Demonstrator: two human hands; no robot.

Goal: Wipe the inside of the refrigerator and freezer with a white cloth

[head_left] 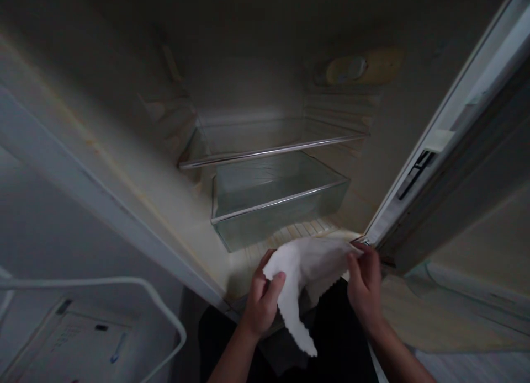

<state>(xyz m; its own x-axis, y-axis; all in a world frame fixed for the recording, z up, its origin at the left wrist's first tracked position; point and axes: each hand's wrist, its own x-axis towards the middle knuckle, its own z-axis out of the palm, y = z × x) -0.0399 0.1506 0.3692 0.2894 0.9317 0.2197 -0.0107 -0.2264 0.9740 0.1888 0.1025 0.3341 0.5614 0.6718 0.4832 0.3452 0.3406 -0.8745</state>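
Observation:
A white cloth (290, 267) with zigzag-cut edges is stretched between my two hands, low in front of the open fridge. My left hand (265, 294) pinches its left part, thumb on top, and a loose flap hangs down toward my knees. At the cloth's far right corner, my right hand (365, 281) grips the edge between thumb and fingers. Behind the cloth, the fridge floor (298, 230) shows ridges and is partly hidden by it.
A clear drawer (281, 217) sits low in the fridge, under a glass shelf with a metal-trimmed edge (273, 151). A round lamp cover (356, 68) is on the right inner wall. The open door (476, 250) stands at right. A white bent tube (157, 300) juts in at lower left.

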